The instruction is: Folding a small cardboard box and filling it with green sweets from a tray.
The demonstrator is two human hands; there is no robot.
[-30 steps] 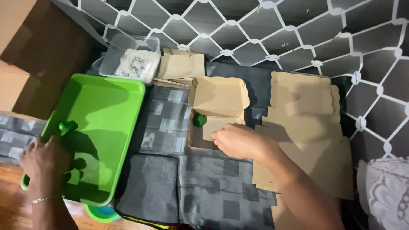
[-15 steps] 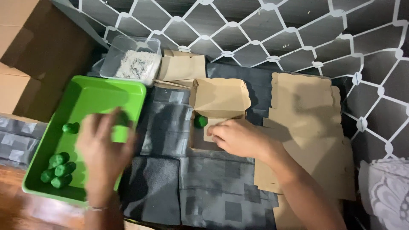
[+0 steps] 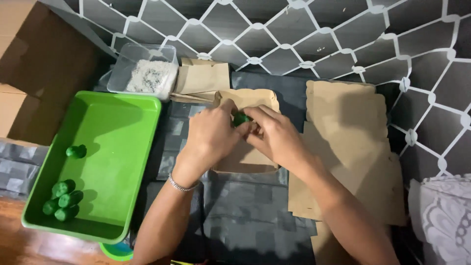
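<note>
My left hand (image 3: 212, 132) and my right hand (image 3: 275, 137) meet over a small open cardboard box (image 3: 248, 159) in the middle of the dark checked cloth. Between their fingertips sits a small green ball (image 3: 240, 119), which both hands touch. The box's raised lid (image 3: 250, 99) stands behind the fingers. To the left lies a green plastic tray (image 3: 117, 147) with several green balls: one alone (image 3: 76, 151) and a cluster (image 3: 62, 200) near its front left corner.
A clear plastic tub of white grains (image 3: 144, 76) stands behind the tray. Flat folded cardboard boxes lie behind the hands (image 3: 203, 78) and in a stack at right (image 3: 343, 142). A large brown carton (image 3: 29, 64) is far left, white lace cloth (image 3: 444, 221) at the lower right.
My left hand left the green tray and came right to the open box, joining my right hand on a green ball. The camera view shifted slightly.
</note>
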